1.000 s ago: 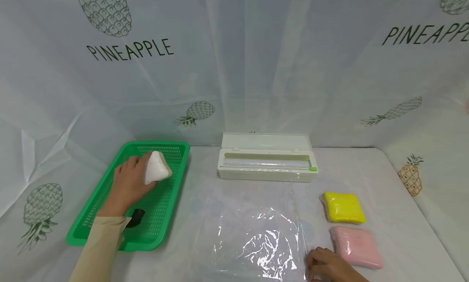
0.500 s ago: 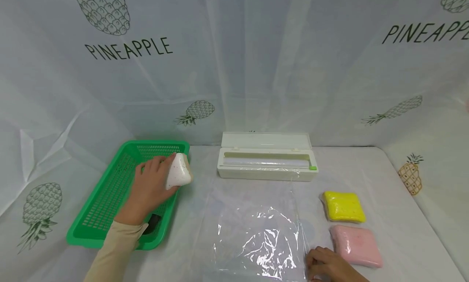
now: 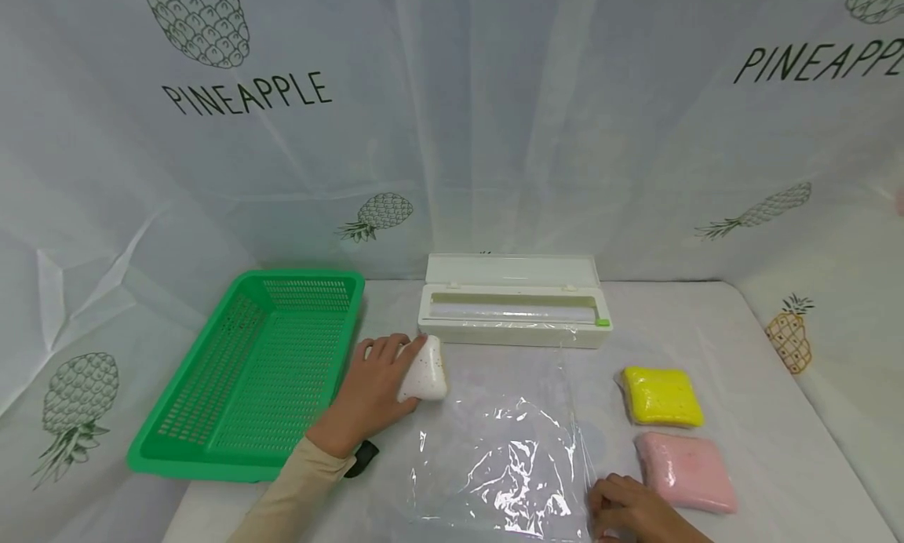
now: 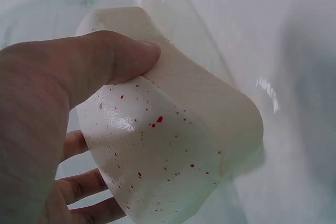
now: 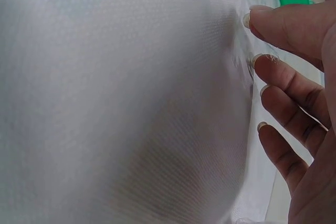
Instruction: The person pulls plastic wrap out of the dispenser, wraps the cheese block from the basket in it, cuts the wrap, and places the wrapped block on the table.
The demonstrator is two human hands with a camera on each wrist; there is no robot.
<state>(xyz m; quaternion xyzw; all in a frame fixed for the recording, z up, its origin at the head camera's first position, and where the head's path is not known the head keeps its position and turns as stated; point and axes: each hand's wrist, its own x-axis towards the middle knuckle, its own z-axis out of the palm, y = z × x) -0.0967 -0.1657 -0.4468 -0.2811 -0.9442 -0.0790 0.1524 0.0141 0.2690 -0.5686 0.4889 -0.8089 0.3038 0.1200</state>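
Note:
My left hand [image 3: 370, 398] grips a white block [image 3: 425, 370] with rounded corners, above the upper left part of a clear plastic film sheet [image 3: 487, 449]. In the left wrist view, the thumb lies across the plain side of the white block [image 4: 163, 140]; red specks dot its glossy face, and other fingers show behind it. My right hand [image 3: 632, 508] rests at the film's lower right edge. The right wrist view shows its loosely bent fingers [image 5: 286, 85] at the sheet, thumb apart from them.
A green basket [image 3: 243, 471] stands at the left. Behind the sheet is a white cling film dispenser [image 3: 515, 335], lid raised, roll inside. Yellow [image 3: 664, 398] and pink [image 3: 688, 472] film-wrapped blocks lie at the right. A printed pineapple curtain [image 3: 508, 135] hangs behind the table.
My left hand has carried the white block from over the green basket rightward to the upper left of the film sheet. My right hand has stayed in place.

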